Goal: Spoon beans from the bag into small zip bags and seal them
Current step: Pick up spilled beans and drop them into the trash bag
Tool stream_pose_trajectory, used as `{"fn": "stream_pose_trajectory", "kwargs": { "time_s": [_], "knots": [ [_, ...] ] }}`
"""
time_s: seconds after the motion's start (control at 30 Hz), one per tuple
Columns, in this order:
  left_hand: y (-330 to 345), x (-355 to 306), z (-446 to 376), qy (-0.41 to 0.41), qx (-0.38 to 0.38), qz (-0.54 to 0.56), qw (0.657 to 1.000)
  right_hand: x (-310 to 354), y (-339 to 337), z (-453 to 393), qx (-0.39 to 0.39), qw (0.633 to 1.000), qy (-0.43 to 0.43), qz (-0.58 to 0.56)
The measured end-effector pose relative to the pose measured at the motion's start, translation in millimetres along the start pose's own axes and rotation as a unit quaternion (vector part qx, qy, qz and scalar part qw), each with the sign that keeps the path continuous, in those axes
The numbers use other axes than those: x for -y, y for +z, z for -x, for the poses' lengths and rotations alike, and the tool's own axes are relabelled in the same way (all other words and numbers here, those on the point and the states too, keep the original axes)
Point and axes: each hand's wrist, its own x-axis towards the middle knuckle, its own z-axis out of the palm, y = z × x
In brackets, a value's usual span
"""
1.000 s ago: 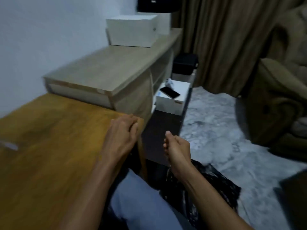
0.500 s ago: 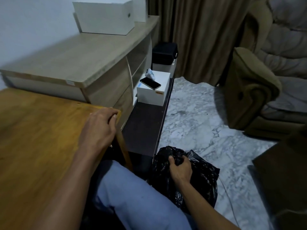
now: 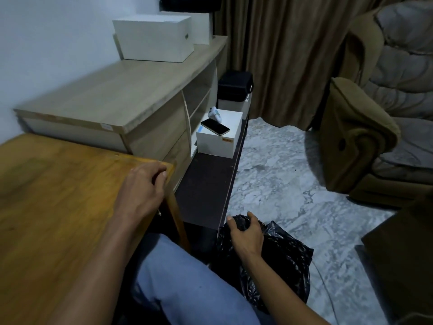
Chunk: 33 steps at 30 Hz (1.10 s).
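Note:
A crumpled black plastic bag [image 3: 283, 261] sits on the marble floor to the right of my knee. My right hand [image 3: 247, 233] reaches down and grips the bunched top of that bag, fingers curled over it. What the bag holds is hidden. My left hand [image 3: 143, 188] rests on the far right corner of the wooden table [image 3: 58, 195], fingers curled over the table's edge. No small zip bags or spoon are in view.
A light wood cabinet [image 3: 131, 97] with white boxes [image 3: 154, 38] stands behind the table. A low dark shelf [image 3: 208, 184] carries a white box [image 3: 220, 137] with a phone [image 3: 215, 126] on it. An armchair [image 3: 365, 141] stands to the right, curtains behind.
My right hand dropped from above my lap to the black bag on the floor and took hold of its top. My left hand stayed at the table corner. The view shifted.

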Motion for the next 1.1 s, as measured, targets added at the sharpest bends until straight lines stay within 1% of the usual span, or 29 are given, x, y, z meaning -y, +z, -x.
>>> {"fn": "stream_pose_trajectory", "kwargs": {
  "time_s": [0.17, 0.3, 0.4, 0.5, 0.53, 0.67, 0.73, 0.8, 0.9, 0.93, 1.03, 1.1],
  "knots": [
    [-22, -3, 11, -0.065, -0.018, 0.022, 0.997, 48, 13, 25, 0.060, 0.993, -0.100, -0.035],
    [-51, -2, 32, -0.110, -0.043, 0.024, 0.993, 100, 29, 60, 0.130, 0.970, -0.202, -0.045],
    [-75, 9, 49, -0.127, -0.085, 0.016, 0.988, 135, 41, 91, 0.191, 0.940, -0.279, -0.053],
    [-110, 22, 76, -0.174, -0.129, 0.001, 0.976, 163, 59, 123, 0.276, 0.899, -0.338, -0.034],
    [-123, 29, 88, -0.193, -0.150, -0.005, 0.970, 171, 67, 136, 0.311, 0.881, -0.357, -0.024],
    [-167, 56, 141, -0.281, -0.228, -0.025, 0.932, 188, 111, 183, 0.443, 0.805, -0.394, 0.014],
    [-186, 73, 170, -0.336, -0.265, -0.034, 0.903, 194, 139, 209, 0.492, 0.765, -0.413, 0.049],
    [-203, 92, 195, -0.389, -0.301, -0.035, 0.870, 198, 171, 230, 0.529, 0.735, -0.419, 0.070],
    [-223, 126, 221, -0.457, -0.348, -0.021, 0.818, 204, 219, 258, 0.560, 0.702, -0.428, 0.101],
    [-229, 138, 226, -0.470, -0.359, -0.018, 0.806, 207, 236, 265, 0.567, 0.695, -0.428, 0.109],
    [-246, 173, 227, -0.498, -0.391, 0.020, 0.774, 216, 286, 282, 0.565, 0.695, -0.426, 0.128],
    [-256, 196, 221, -0.510, -0.391, 0.062, 0.764, 222, 318, 290, 0.562, 0.694, -0.426, 0.142]
  ]
}}
